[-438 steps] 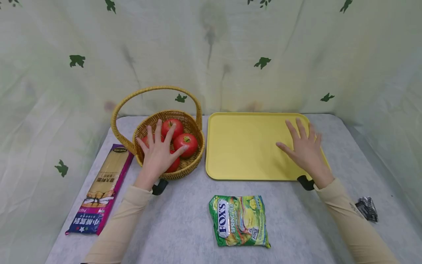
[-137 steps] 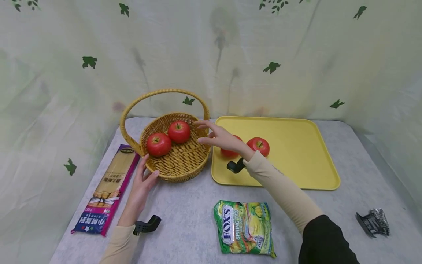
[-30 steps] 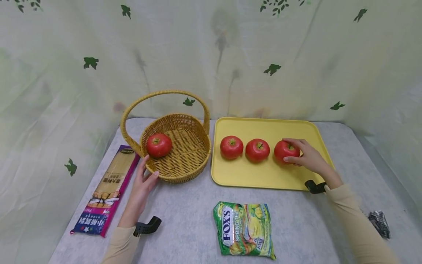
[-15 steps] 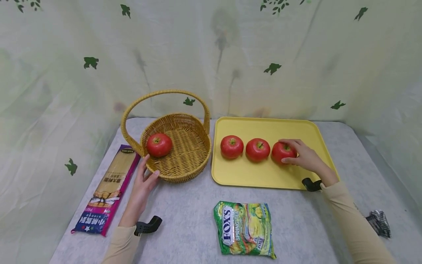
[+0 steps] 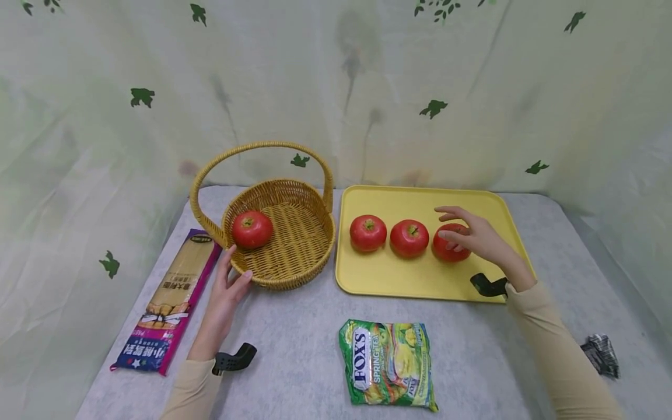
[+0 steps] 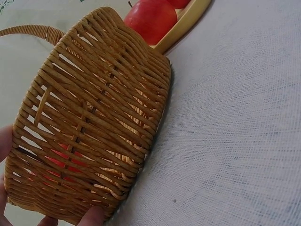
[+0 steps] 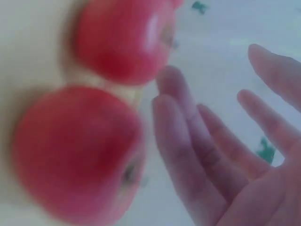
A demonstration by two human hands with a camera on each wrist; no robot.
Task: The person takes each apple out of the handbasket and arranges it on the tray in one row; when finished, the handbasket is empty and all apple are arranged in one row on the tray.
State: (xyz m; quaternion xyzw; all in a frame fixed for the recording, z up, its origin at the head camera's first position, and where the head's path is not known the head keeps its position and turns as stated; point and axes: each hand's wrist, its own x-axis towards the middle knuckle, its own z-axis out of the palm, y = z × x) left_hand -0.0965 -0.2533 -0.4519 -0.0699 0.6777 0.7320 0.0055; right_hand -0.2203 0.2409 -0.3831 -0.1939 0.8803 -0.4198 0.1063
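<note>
A wicker basket (image 5: 294, 239) with a tall handle holds one red apple (image 5: 252, 230). Against the basket's near left side rests my left hand (image 5: 223, 300), thumb and fingers spread along the outer wall. In the left wrist view, fingertips touch the woven side (image 6: 94, 113). Three red apples form a row on the yellow tray (image 5: 404, 280): a left apple (image 5: 368, 233), a middle apple (image 5: 409, 238) and a right apple (image 5: 443, 253). Just over the right apple is my right hand (image 5: 480, 238), fingers spread and holding nothing. The right wrist view shows those fingers apart from the apples.
A pasta packet (image 5: 170, 300) lies left of the basket. A green FOX'S candy bag (image 5: 388, 364) lies in front of the tray. Crumpled dark foil (image 5: 602, 354) is at the far right. A patterned curtain (image 5: 336, 87) hangs behind the table.
Since 4.6 seconds ago, a third apple has gone from basket to tray. In the last second, my right hand slid it slightly left and let go, rising off it. The left hand stayed put.
</note>
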